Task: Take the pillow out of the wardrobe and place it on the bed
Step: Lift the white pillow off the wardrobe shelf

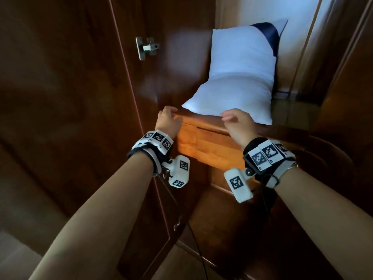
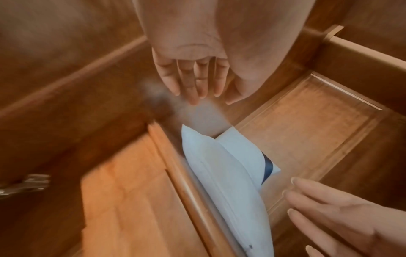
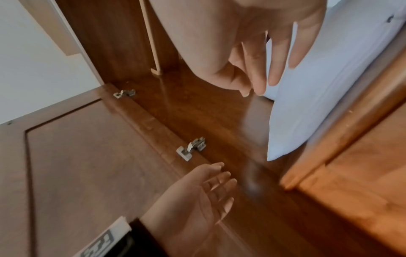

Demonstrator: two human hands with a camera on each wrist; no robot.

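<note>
A white pillow (image 1: 238, 77) with a dark blue patch near its top leans upright inside the open wooden wardrobe (image 1: 212, 126), its lower edge resting on a shelf above a drawer front. My left hand (image 1: 167, 116) hovers at the shelf's left corner, fingers relaxed and holding nothing. My right hand (image 1: 232, 118) sits just in front of the pillow's lower edge, fingers loosely bent, a little short of the fabric. In the left wrist view the pillow (image 2: 226, 182) lies below my left hand (image 2: 195, 81). In the right wrist view my right hand (image 3: 263, 69) is beside the pillow (image 3: 318, 95).
The dark wardrobe door (image 1: 70, 98) stands swung open on the left, with a metal hinge (image 1: 147, 47) on its inner edge. A light drawer front (image 1: 210, 146) sits under the shelf. Another door frame (image 1: 333, 77) bounds the right side. A cable hangs from the wrist gear.
</note>
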